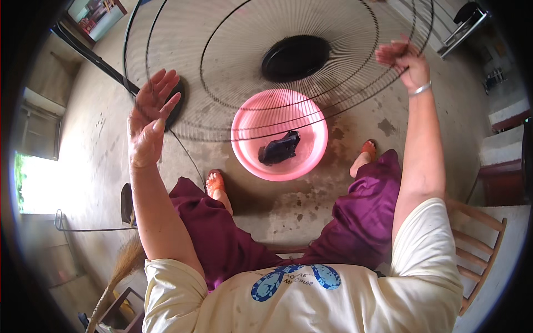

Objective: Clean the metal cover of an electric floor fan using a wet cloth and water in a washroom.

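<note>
A large round wire fan grille with a dark centre disc spans the upper middle of the view. My left hand is raised at its left edge, fingers spread and slightly blurred. At its right edge is my right hand, with a bracelet on the wrist and the fingers blurred against the rim; whether they grip the wire is unclear. Partly behind the grille, a pink plastic basin stands on the floor between my feet. A dark wet-looking cloth lies in it.
A black pole with a round black base lies behind my left hand, a cord running from it. Wet spots mark the concrete floor. A straw broom is at lower left, a wooden chair back at lower right.
</note>
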Action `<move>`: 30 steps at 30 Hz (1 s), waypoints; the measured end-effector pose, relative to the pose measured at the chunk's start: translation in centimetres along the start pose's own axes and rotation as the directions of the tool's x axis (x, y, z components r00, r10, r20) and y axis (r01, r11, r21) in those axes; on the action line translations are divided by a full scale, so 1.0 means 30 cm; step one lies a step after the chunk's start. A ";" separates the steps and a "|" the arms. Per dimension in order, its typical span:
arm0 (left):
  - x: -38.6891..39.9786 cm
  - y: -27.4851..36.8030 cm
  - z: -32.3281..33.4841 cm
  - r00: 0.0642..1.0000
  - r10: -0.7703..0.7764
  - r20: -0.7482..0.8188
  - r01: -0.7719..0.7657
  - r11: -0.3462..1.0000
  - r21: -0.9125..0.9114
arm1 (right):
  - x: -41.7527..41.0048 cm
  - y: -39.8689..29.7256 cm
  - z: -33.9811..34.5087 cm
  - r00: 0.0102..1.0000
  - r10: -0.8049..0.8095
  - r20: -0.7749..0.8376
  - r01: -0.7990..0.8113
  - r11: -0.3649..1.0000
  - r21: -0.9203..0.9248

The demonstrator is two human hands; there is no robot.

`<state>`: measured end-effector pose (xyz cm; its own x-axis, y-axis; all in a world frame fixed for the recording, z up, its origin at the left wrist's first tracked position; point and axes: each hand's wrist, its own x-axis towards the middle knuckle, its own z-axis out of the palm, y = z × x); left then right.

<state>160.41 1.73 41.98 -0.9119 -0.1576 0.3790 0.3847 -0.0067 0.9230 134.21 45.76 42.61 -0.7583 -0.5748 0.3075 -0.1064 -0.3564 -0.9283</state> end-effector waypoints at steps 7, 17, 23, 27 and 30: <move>-0.082 0.035 -0.037 0.963 -0.157 0.217 0.190 0.972 -0.139 | 0.394 0.028 0.318 0.920 0.165 0.354 -0.040 0.941 -0.336; -0.118 -0.072 0.008 0.867 -0.381 -0.322 0.351 0.925 -0.148 | 0.524 0.482 0.488 0.889 -0.334 -0.313 -0.212 0.307 -0.928; -0.074 -0.152 0.033 0.847 -0.375 -0.377 0.417 0.909 0.033 | -0.068 1.305 0.298 0.737 0.512 -0.441 -0.458 -0.101 -0.883; -0.064 -0.167 -0.002 0.753 -0.485 -0.445 0.539 0.843 -0.006 | -0.207 1.253 0.584 0.642 0.748 -0.169 -0.213 -0.038 -0.976; -0.030 -0.201 0.019 0.703 -0.523 -0.482 0.596 0.803 -0.002 | -0.289 1.284 0.606 0.534 0.841 -0.087 -0.079 -0.053 -0.995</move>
<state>158.84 2.48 36.09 -0.7736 -0.5830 -0.2485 -0.2343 -0.1013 0.9669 148.38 23.63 8.00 -0.5506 -0.5428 -0.6342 -0.5747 0.7975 -0.1836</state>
